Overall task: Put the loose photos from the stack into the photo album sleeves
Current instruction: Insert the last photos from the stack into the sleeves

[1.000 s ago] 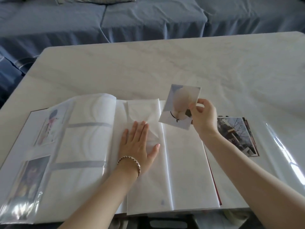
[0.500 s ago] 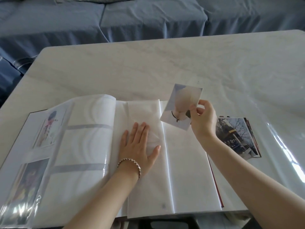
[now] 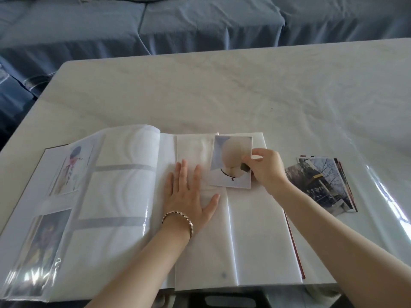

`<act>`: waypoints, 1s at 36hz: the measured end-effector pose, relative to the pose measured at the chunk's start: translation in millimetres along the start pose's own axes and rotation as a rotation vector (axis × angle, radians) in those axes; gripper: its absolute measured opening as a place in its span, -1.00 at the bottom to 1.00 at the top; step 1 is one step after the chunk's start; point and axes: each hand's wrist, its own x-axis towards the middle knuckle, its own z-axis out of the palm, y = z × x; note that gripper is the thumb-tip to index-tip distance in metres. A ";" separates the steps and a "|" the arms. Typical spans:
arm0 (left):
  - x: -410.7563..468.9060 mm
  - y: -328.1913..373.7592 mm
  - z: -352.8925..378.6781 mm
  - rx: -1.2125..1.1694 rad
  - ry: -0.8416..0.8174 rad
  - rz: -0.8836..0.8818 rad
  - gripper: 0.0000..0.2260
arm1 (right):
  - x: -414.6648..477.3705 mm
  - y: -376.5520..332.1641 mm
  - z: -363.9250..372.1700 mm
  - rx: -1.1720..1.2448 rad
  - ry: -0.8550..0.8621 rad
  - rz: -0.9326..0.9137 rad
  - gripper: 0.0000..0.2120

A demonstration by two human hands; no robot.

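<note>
Photo album [image 3: 124,196] lies open on the table [image 3: 244,90]. Left hand [image 3: 189,194] flat, fingers straight, pressing the album's right-hand page. Right hand [image 3: 264,170] pinches a loose photo [image 3: 229,158] by its right edge, low over the top of that page. Remaining photo stack [image 3: 322,183] rests just right of the album.

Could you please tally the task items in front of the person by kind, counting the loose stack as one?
Photo album: 1
Sleeved photos: 2
Held photo, in right hand: 1
Loose photo stack: 1
Total: 5
</note>
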 end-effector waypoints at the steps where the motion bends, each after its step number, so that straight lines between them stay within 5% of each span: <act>1: 0.1 0.7 -0.3 0.009 -0.002 -0.009 -0.27 | 0.7 -0.8 -2.3 -0.007 -0.004 -0.003 -0.91; 24: 0.6 2.5 -3.2 -0.030 -0.034 -0.015 -0.25 | 0.4 -21.5 20.4 -0.220 -0.103 -0.039 -0.81; 30: 3.3 -1.9 -10.6 -0.013 -0.116 0.008 -0.41 | 3.7 -19.4 5.7 -0.210 -0.149 0.015 -0.82; 36: -0.4 -18.6 -25.2 0.045 -0.076 -0.074 -0.30 | 5.0 -19.7 7.8 -0.082 -0.181 0.030 -0.86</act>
